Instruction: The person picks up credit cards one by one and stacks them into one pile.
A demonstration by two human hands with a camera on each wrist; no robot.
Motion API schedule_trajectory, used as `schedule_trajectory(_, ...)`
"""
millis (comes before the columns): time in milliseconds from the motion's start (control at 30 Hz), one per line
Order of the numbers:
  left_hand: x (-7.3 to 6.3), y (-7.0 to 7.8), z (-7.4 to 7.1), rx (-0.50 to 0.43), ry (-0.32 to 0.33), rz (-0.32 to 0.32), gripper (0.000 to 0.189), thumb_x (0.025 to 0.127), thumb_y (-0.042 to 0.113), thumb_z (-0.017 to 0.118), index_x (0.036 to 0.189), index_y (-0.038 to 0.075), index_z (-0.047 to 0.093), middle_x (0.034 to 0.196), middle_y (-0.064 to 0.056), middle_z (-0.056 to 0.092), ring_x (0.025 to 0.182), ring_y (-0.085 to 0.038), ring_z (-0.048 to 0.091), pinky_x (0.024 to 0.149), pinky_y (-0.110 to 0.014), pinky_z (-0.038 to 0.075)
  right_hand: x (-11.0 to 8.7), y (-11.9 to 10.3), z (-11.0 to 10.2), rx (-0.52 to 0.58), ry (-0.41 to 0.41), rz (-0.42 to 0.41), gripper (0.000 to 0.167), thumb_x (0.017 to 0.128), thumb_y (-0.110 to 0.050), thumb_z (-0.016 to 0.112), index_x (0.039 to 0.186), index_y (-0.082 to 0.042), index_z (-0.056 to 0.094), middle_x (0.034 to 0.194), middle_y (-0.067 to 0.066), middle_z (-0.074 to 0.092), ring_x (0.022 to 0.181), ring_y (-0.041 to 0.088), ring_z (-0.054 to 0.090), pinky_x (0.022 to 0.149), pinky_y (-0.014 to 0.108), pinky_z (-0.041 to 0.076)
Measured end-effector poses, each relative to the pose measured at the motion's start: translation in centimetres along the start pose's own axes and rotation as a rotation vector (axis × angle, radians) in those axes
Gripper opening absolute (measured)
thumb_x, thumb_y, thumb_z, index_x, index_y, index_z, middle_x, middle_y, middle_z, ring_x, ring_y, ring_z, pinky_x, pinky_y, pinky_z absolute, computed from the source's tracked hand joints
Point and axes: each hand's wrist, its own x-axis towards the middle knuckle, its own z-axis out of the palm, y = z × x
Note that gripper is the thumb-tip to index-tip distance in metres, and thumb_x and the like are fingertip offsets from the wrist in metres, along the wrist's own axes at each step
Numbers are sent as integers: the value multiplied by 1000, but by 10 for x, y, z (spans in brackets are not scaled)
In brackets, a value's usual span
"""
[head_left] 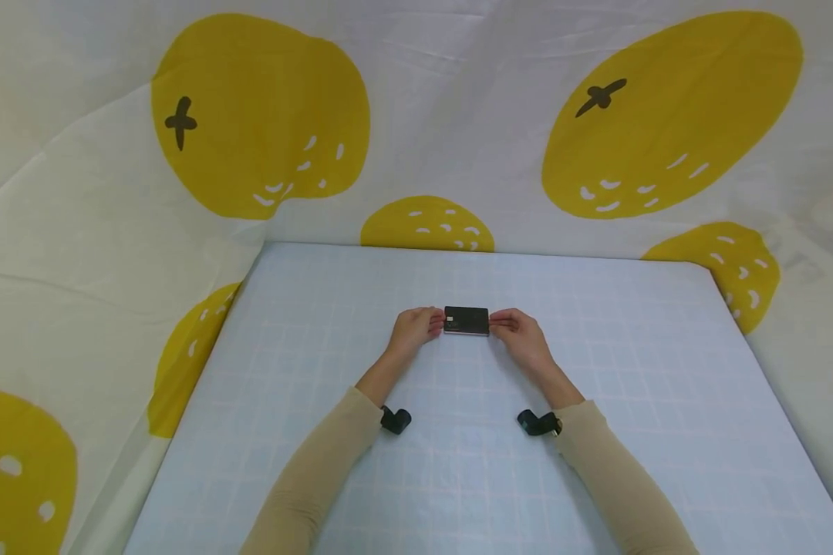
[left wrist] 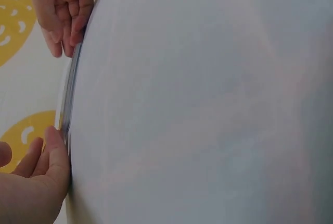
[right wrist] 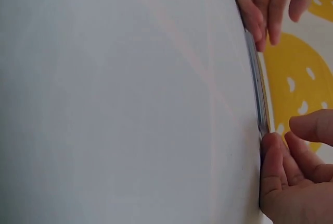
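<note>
A black chip card (head_left: 467, 318) lies flat near the far side of the table, with its long side across. Its pale chip is near the left end. From the side, in the right wrist view, it tops a thin layered stack of cards (right wrist: 258, 86). My left hand (head_left: 411, 330) touches the left short end with its fingertips, while its thumb stands off in the left wrist view. At the opposite short end are the fingertips of my right hand (head_left: 524, 339); the right wrist view shows that thumb (right wrist: 312, 125) apart from the fingers too.
A pale blue checked cloth covers the table (head_left: 458, 462). Behind it and along its sides hangs a white sheet (head_left: 451, 116) with yellow fruit prints. Black wrist cameras stick out at the left cuff (head_left: 396, 421) and the right cuff (head_left: 537, 422).
</note>
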Motion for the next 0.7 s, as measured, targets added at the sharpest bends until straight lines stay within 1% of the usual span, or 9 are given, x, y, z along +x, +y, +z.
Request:
schedule_trajectory(100, 1, -2, -2, -28, 10, 12, 31, 103, 17, 54, 120, -6, 65, 112, -16, 69, 102, -23, 68, 86, -28, 56, 1, 1, -2, -21, -9, -17, 24, 97, -7, 61, 120, 0, 63, 115, 16, 67, 105, 26, 62, 82, 30, 52)
schedule_trajectory(167, 2, -5, -4, -54, 17, 11, 31, 104, 16, 54, 122, -7, 64, 113, -16, 68, 104, -22, 68, 86, -27, 56, 3, 1, -2, -20, -14, -9, 24, 98, -8, 61, 121, 0, 63, 115, 15, 66, 105, 25, 62, 84, 31, 52)
schedule_trajectory(300, 6, -8, -9, -107, 17, -11, 32, 106, 17, 50, 126, -7, 62, 117, -17, 67, 108, -22, 67, 88, -27, 55, 6, 1, -3, -3, -22, 18, 25, 99, -10, 60, 122, -2, 62, 116, 14, 65, 106, 25, 60, 88, 34, 51)
schedule_trajectory(433, 7, -12, -11, -124, 11, -33, 34, 107, 18, 49, 127, -6, 61, 120, -16, 66, 110, -20, 66, 88, -26, 54, 6, 3, -2, 16, -17, 37, 26, 99, -12, 60, 124, -2, 61, 118, 14, 65, 109, 26, 60, 93, 39, 50)
schedule_trajectory(600, 3, -15, -13, -121, 23, -49, 32, 106, 18, 50, 125, -6, 61, 118, -16, 66, 109, -20, 66, 88, -26, 54, 2, 7, 0, 18, -25, 63, 27, 101, -14, 58, 126, -4, 61, 119, 13, 66, 110, 25, 60, 95, 39, 49)
schedule_trajectory(700, -1, -16, -13, -137, 23, -60, 32, 106, 18, 50, 125, -5, 61, 118, -17, 66, 109, -21, 66, 88, -27, 55, -1, 9, 0, 41, -30, 54, 27, 101, -13, 58, 125, -2, 61, 118, 14, 67, 109, 25, 62, 95, 38, 50)
